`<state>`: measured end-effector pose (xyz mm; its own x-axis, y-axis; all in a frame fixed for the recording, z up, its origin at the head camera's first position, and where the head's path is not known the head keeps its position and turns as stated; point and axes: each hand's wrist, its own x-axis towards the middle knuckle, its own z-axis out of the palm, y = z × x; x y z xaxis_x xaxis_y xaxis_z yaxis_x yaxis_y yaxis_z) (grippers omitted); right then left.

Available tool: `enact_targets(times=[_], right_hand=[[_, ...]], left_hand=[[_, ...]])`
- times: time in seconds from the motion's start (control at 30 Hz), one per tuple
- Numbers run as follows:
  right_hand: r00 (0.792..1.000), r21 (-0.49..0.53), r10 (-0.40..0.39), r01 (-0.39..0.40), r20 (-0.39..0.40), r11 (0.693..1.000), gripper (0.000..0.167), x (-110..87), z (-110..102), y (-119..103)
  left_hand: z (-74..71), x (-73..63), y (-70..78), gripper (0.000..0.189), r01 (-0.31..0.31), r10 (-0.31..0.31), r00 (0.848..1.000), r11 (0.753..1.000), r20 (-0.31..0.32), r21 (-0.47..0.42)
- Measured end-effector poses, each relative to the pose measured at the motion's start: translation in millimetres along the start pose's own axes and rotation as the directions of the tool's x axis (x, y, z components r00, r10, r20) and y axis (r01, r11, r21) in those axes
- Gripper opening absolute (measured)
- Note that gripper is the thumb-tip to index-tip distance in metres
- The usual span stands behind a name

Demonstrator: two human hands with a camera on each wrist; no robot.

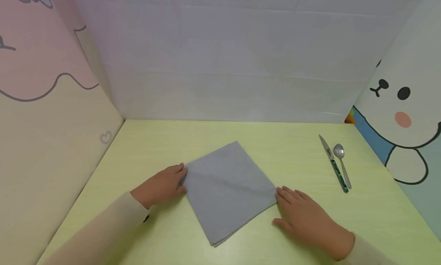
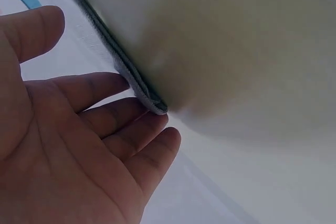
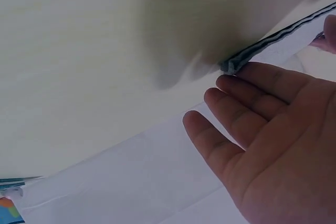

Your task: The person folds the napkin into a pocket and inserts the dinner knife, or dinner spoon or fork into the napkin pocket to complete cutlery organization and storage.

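A grey cloth point(image 1: 229, 190), folded into a layered square, lies turned cornerwise on the table. My left hand point(image 1: 165, 185) touches its left corner with extended fingertips. In the left wrist view the fingers point(image 2: 113, 119) meet the folded layers of the cloth point(image 2: 126, 66), the thumb apart from them. At the right corner, my right hand point(image 1: 306, 217) rests its fingertips on the cloth, thumb spread away. The right wrist view shows straight fingers point(image 3: 236, 114) at the tip of the cloth's layered edge point(image 3: 278, 36).
To the right on the pale yellow-green table point(image 1: 155, 142) lie a knife point(image 1: 334, 165) with a dark green handle and a metal spoon point(image 1: 341, 158), side by side. A white sheet point(image 1: 227, 58) stands behind the table, with cartoon-printed panels point(image 1: 406, 116) at both sides.
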<state>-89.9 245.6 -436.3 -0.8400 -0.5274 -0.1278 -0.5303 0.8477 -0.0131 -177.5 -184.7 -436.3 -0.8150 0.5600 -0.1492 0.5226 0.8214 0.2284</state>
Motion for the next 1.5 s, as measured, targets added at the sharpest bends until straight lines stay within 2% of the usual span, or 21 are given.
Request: enact_targets(times=[0.2,0.4,0.7,0.93,1.13,1.3,1.43,1.5], right_hand=[[0.999,-0.018,0.028,-0.029,-0.038,0.999,0.07,13.4,-3.8,18.6],[0.997,-0.034,0.049,-0.051,-0.061,0.998,0.068,33.9,-4.6,36.9],[0.992,0.06,0.127,-0.126,-0.001,0.99,0.074,74.2,-3.3,58.9],[0.993,0.105,0.109,-0.114,0.05,0.988,0.077,106.6,-2.7,74.0],[0.993,0.138,0.08,-0.091,0.082,0.986,0.074,125.2,-5.7,81.1],[0.992,0.188,0.066,-0.086,0.112,0.978,0.071,138.3,-9.9,85.0],[0.991,0.198,0.068,-0.09,0.113,0.976,0.07,143.3,-10.6,85.1],[0.993,0.175,0.071,-0.085,0.089,0.981,0.07,143.6,-10.9,83.2]], left_hand=[[6.2,-20.3,16.0,0.06,-0.021,0.02,0.999,0.999,-0.025,-0.04],[14.4,-33.3,39.0,0.057,0.007,-0.008,1.0,0.999,-0.03,-0.04],[23.9,-44.0,71.5,0.054,0.002,-0.002,0.998,1.0,-0.058,0.005],[28.6,-47.7,88.4,0.043,-0.044,0.065,0.989,0.987,-0.135,0.151],[25.5,-47.5,96.6,0.051,-0.107,0.12,0.99,0.981,-0.071,0.162],[23.5,-48.2,97.9,0.043,-0.217,0.232,0.97,0.961,-0.072,0.169],[22.8,-47.1,97.0,0.033,-0.246,0.263,0.961,0.954,-0.084,0.169],[24.0,-46.0,94.5,0.021,-0.271,0.296,0.948,0.944,-0.119,0.189]])
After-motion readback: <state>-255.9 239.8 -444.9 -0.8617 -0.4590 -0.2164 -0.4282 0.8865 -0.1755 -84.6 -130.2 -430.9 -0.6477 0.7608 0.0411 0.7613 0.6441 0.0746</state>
